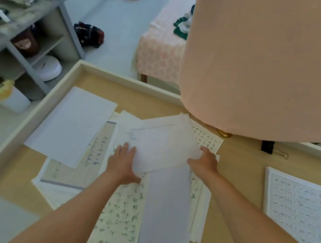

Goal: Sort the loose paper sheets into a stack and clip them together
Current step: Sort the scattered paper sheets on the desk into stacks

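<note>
Loose paper sheets (121, 205), some blank and some with green writing, lie scattered across the wooden table (238, 182). My right hand (204, 163) grips the right edge of a white sheet (161, 149) lifted off the pile. My left hand (122, 163) lies on the sheets beside it with straight fingers, touching that sheet's left edge. A blank white sheet (72, 126) lies apart at the left. A neat stack of printed sheets (299, 208) lies at the right. A black binder clip (268, 147) rests at the table's back edge.
A large peach fabric (270, 61) hangs over the back right of the table. A raised cream rim (29, 119) borders the table's left and back. Grey shelves (41, 47) with clutter stand at the left. A pink-covered table (163, 44) stands behind.
</note>
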Action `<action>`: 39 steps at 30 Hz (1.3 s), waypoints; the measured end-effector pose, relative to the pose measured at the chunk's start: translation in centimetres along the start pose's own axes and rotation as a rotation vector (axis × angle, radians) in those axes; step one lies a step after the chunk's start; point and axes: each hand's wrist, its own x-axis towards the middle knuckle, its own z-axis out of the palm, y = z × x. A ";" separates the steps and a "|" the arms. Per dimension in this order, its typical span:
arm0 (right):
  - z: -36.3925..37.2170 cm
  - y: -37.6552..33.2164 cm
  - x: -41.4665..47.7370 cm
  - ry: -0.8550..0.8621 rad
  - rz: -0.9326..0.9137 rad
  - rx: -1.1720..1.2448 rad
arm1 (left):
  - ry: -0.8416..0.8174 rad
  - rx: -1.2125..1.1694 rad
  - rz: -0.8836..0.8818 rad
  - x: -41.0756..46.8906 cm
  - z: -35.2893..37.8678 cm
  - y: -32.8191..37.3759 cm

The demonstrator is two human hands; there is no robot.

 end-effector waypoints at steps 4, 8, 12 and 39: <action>1.1 -1.1 1.2 0.002 0.160 0.081 | 0.187 -0.020 0.068 -0.5 1.5 -0.6; 1.9 -1.6 1.9 0.049 0.217 0.280 | 0.309 -0.120 0.098 -0.5 2.1 -1.0; 2.6 -2.3 1.4 0.073 0.253 0.656 | 0.278 -0.290 0.061 -0.1 1.2 -1.2; 4.9 -1.6 -1.4 -0.109 0.087 0.524 | 0.302 -0.595 -0.044 -4.3 -1.4 0.3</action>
